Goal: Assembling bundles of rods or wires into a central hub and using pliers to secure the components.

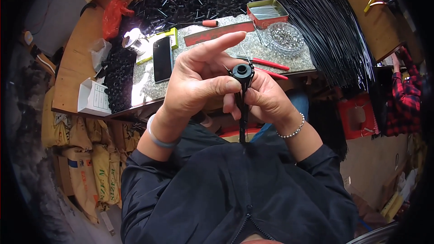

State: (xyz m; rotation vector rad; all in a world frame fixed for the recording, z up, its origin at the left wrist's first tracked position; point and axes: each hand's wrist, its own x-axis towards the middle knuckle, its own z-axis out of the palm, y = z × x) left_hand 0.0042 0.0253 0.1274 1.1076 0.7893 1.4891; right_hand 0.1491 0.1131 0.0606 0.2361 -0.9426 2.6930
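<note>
A black, ring-topped umbrella hub is held upright in front of my chest, with slim black ribs hanging down from it. My left hand presses its thumb against the hub's left side, while its index finger points out to the right above it. Just below the hub, my right hand closes its thumb and fingers on the ribs. A fine wire end shows by the hub's left edge. Behind my right fingers lie red-handled pliers, partly covered. The far side of the grip is hidden.
On the speckled board are a phone, a red flat bar, a clear dish of small metal parts and a tin. Black tubular parts heap behind; long ribs lie right. A person's plaid sleeve shows far right.
</note>
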